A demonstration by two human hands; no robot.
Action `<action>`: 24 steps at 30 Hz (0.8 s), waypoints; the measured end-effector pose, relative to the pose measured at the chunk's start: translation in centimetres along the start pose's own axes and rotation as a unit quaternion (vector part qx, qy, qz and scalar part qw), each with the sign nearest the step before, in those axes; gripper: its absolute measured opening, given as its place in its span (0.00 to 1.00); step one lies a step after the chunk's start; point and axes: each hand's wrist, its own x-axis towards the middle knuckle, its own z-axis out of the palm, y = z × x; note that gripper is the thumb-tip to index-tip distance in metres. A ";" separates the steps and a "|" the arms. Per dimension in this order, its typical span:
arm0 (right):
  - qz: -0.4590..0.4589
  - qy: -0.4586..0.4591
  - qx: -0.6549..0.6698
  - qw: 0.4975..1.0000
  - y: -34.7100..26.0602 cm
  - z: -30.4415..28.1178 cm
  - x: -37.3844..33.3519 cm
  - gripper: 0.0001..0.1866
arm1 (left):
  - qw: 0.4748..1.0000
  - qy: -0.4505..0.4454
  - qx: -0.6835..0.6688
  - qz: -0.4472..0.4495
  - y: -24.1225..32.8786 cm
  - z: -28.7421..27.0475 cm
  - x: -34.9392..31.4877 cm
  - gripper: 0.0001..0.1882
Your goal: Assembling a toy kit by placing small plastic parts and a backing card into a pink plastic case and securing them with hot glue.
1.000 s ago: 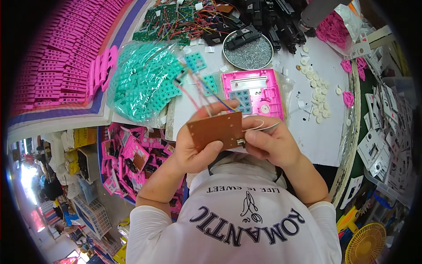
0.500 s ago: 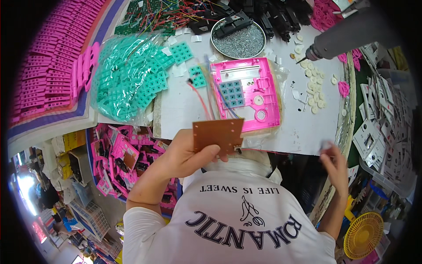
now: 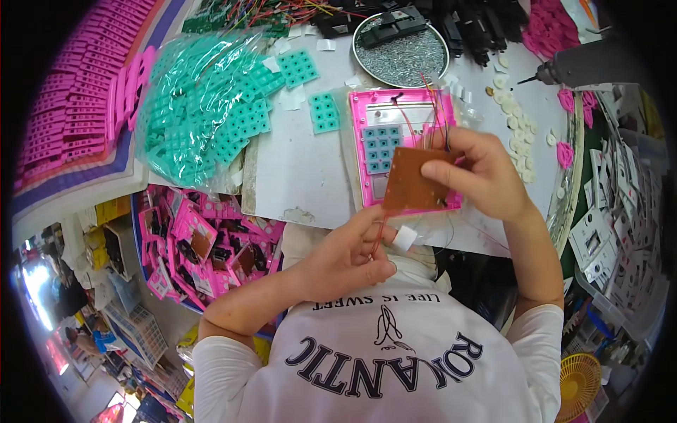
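Observation:
In my right hand [image 3: 486,173] a square brown circuit board [image 3: 412,180] is gripped between thumb and fingers, tilted over the lower part of a pink plastic casing [image 3: 357,134]. A teal rubber keypad [image 3: 381,150] lies inside that casing. Thin coloured wires rise from behind the board toward the casing's far side. Below the board's near corner, my left hand [image 3: 345,257] has its fingers curled around red wires [image 3: 379,236]. A small white piece [image 3: 405,238] shows at its fingertips; whether it is tape or a part I cannot tell.
A bag of teal keypads [image 3: 204,106] lies left, beside a loose keypad [image 3: 325,113]. Behind the casing stands a round tray of screws [image 3: 405,60]. Rightward are white discs [image 3: 518,127] and a power screwdriver [image 3: 585,67]. A bin of pink casings [image 3: 204,243] stands lower left.
The circuit board has passed from my left hand to my right and moved rightward over the casing. My left hand has dropped lower, with red wires among its fingers.

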 end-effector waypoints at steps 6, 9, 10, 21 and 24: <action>-0.035 -0.010 -0.109 0.993 1.0 0.2 4.7 0.12 | 0.998 0.053 -0.017 -0.004 -0.4 0.3 0.1 0.45; -0.068 -0.009 -0.166 0.984 1.2 0.9 5.8 0.12 | 0.997 0.045 0.044 -0.043 0.6 0.2 -0.3 0.46; -0.059 -0.008 -0.184 0.981 1.0 1.0 5.9 0.12 | 0.995 0.052 0.072 -0.043 0.8 0.2 -0.5 0.45; -0.062 0.026 -0.491 0.868 -1.6 2.0 6.0 0.14 | 0.675 0.182 0.684 0.210 5.0 -2.3 1.8 0.30; -0.162 0.164 -0.535 0.813 -2.1 2.5 5.3 0.18 | 0.546 0.121 0.807 0.190 4.1 -2.8 2.6 0.34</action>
